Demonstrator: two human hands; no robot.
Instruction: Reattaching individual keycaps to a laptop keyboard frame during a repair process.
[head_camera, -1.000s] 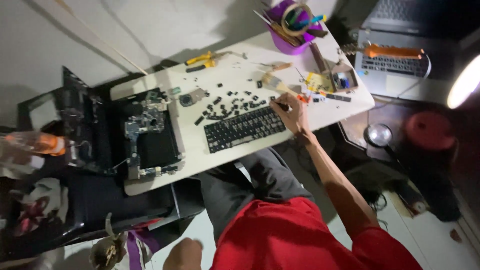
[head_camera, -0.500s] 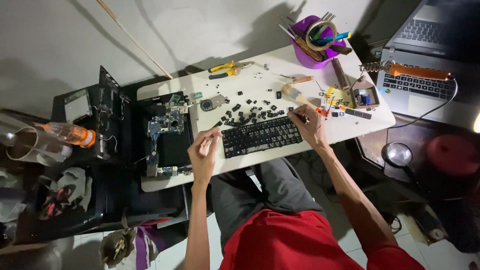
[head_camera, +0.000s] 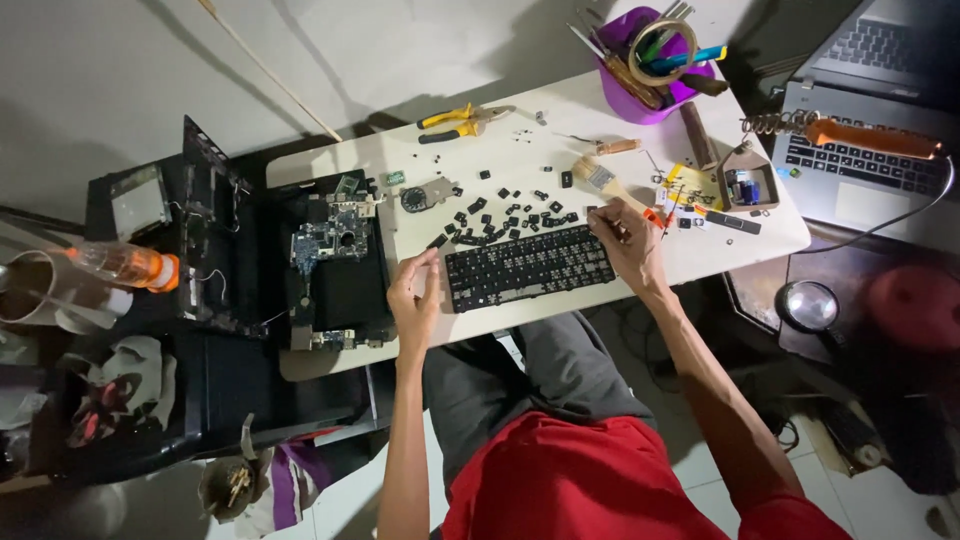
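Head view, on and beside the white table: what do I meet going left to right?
Orange-capped bottle → opened laptop base → left hand → black keyboard → right hand → soldering iron.

Person seen from above: red short-sleeved shirt, dark grey trousers over the knees. Both forearms bare, slim, no sleeves reaching past the upper arm. Left hand (head_camera: 414, 297) and right hand (head_camera: 628, 236) bare, no gloves, no rings or watch visible. Face not in view.
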